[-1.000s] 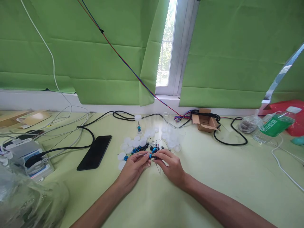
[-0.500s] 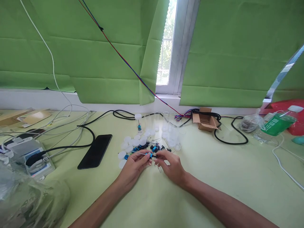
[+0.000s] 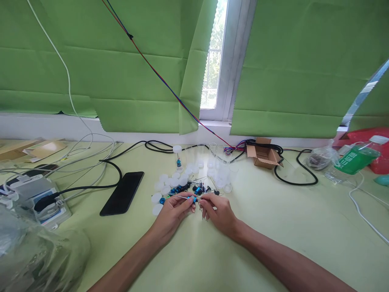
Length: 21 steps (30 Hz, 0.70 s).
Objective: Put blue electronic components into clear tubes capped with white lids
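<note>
My left hand (image 3: 176,211) pinches a small metallic-blue part with a thin metal rod (image 3: 192,198); the rod sticks out to the left across the fingers. Closed at the part's right end, the fingertips of my right hand (image 3: 221,211) pinch something too small to make out, with thin wire-like ends below them. Just beyond both hands lies a pile of loose blue and black parts with thin rods (image 3: 199,190). White round caps (image 3: 165,190) are gathered to its left. Clear plastic tubes (image 3: 219,172) stand behind, and one capped tube (image 3: 178,159) holds a blue part.
A black phone (image 3: 122,194) lies to the left, near a power strip (image 3: 50,205) with cables. Clear plastic wrapping (image 3: 45,259) fills the lower left. An open cardboard box (image 3: 263,156), black cable (image 3: 296,183) and a green-labelled bottle (image 3: 354,160) sit at the right.
My right fingertips have shifted slightly and curled closer at the part's right end, covering the black piece that showed there. My left hand keeps its hold, almost still.
</note>
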Motion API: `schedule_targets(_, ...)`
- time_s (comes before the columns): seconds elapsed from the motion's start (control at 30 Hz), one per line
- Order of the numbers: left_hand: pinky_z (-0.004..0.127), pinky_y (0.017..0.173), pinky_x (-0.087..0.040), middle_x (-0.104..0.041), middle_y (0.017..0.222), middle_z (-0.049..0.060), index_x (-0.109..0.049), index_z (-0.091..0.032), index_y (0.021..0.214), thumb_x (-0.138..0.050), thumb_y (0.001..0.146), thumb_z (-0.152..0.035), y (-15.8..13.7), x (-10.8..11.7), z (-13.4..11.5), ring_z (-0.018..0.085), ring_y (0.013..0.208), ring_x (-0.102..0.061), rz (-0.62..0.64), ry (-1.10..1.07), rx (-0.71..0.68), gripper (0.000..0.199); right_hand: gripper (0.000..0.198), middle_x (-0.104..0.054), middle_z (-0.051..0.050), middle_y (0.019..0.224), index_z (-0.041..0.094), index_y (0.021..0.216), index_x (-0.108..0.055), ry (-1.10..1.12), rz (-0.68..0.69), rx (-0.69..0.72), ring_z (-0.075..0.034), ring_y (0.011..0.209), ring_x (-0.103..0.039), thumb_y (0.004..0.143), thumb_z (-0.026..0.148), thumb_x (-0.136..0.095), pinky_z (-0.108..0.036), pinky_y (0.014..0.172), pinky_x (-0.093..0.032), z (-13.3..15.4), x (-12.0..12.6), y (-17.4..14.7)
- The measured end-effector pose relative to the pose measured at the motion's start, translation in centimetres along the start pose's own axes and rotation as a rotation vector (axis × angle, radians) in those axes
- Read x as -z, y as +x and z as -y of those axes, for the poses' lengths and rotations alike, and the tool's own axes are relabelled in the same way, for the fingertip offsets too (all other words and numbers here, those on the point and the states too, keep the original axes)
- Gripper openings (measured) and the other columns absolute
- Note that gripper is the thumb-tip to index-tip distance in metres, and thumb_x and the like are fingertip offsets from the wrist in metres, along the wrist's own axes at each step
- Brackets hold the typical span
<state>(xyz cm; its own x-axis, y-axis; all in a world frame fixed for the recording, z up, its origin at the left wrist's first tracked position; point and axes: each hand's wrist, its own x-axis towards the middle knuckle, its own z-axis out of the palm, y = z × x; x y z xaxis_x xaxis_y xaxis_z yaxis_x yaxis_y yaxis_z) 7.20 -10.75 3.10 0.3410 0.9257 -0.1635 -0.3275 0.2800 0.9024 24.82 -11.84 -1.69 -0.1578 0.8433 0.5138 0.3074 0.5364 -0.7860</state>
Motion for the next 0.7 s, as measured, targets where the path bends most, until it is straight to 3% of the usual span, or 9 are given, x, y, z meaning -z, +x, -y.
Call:
schedule_targets(0.27,0.024,0.073,-0.052,-0.071,0.076,0.005,-0.076,-0.014,0.086,-0.085,0.067,-0.027,0.12,0.07,0.29,0.012,0.069,-0.062,-0.019,-0.078,0.014,0.025,0.024,-0.06,0.001,0.06,0.017,0.089,-0.064,-0.032,-0.02,-0.001,-0.01,0.048,-0.056,0.098,0.03,-0.047,-0.02,0.049,-0.048,0.34,0.14,0.15)
schedule_targets(0.4,0.023,0.074,-0.053,-0.07,0.075,0.004,-0.076,-0.014,0.086,-0.084,0.068,-0.025,0.26,0.32,0.44,0.012,0.07,-0.063,-0.038,-0.129,0.032,0.023,0.02,-0.063,0.0,0.064,0.016,0.099,-0.065,-0.03,-0.055,0.031,-0.01,0.048,-0.057,0.096,0.03,-0.05,-0.021,0.049,-0.05,0.8,0.17,0.29)
schedule_targets(0.57,0.022,0.074,-0.053,-0.07,0.077,0.003,-0.076,-0.013,0.086,-0.086,0.066,-0.022,0.44,0.53,0.38,0.011,0.07,-0.063,-0.077,-0.187,0.05,0.024,0.025,-0.069,-0.005,0.083,0.017,0.114,-0.06,-0.034,-0.08,0.112,-0.014,0.063,-0.066,0.092,0.031,-0.059,-0.025,0.06,-0.057,0.94,0.09,0.41)
schedule_targets(0.7,0.022,0.07,-0.052,-0.068,0.074,0.003,-0.076,-0.013,0.084,-0.086,0.064,-0.023,0.48,0.42,0.25,0.011,0.067,-0.061,-0.08,-0.182,0.037,0.025,0.02,-0.069,-0.005,0.083,0.018,0.111,-0.06,-0.069,-0.073,0.152,-0.014,0.065,-0.065,0.093,0.025,-0.057,-0.027,0.064,-0.057,0.55,0.05,0.42)
